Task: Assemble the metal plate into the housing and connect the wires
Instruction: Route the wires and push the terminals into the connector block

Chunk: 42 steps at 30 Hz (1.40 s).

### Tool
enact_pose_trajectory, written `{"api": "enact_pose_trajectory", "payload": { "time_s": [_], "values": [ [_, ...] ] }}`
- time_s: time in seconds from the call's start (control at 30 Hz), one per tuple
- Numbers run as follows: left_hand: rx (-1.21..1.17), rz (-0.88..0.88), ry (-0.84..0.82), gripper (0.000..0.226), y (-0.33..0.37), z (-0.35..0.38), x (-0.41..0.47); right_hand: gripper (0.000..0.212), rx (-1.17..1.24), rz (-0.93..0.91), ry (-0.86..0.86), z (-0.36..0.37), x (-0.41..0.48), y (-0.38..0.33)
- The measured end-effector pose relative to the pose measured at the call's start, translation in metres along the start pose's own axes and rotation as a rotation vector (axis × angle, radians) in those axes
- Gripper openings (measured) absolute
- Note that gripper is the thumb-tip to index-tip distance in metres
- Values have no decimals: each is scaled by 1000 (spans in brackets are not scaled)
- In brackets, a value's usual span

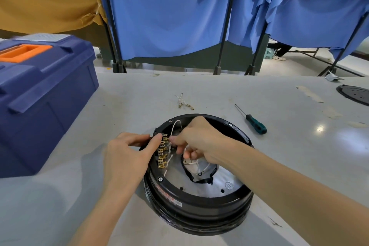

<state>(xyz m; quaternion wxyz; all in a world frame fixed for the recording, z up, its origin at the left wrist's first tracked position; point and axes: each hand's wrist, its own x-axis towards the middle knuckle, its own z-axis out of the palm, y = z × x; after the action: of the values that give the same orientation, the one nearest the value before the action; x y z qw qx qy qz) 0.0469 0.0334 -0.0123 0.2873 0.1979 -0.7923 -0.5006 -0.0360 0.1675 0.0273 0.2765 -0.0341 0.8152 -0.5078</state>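
A round black housing (197, 211) lies on the grey table at centre. A silver metal plate (223, 180) sits inside it, with a black-edged opening where white wires (194, 163) come through. A row of brass terminals (162, 153) lines the housing's left inner wall. My left hand (129, 156) grips the housing's left rim beside the terminals, thumb on the terminal block. My right hand (199, 140) reaches over the housing and pinches a white wire end at the terminals. Another white wire (176, 126) loops up behind.
A blue toolbox (40, 94) with an orange handle stands at the left. A green-handled screwdriver (254, 123) lies right of the housing. A loose bundle of wires (183, 103) lies behind it. A black round cover (355, 95) rests at the far right edge. Blue curtains hang behind.
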Motion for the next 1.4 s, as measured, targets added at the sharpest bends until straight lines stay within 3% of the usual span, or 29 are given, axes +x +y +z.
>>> {"api": "enact_pose_trajectory", "payload": {
  "time_s": [0.33, 0.63, 1.03, 1.4],
  "values": [
    [43, 24, 94, 23, 2, 1, -5, 9, 197, 89, -109, 4, -3, 9],
    [36, 56, 99, 23, 1, 4, -5, 17, 356, 167, -219, 5, 1, 7],
    [28, 45, 73, 23, 3, 1, -3, 7, 582, 192, 29, 23, -3, 16],
    [33, 36, 67, 25, 5, 2, -3, 8, 724, 240, 74, 27, -3, 17]
  ]
}}
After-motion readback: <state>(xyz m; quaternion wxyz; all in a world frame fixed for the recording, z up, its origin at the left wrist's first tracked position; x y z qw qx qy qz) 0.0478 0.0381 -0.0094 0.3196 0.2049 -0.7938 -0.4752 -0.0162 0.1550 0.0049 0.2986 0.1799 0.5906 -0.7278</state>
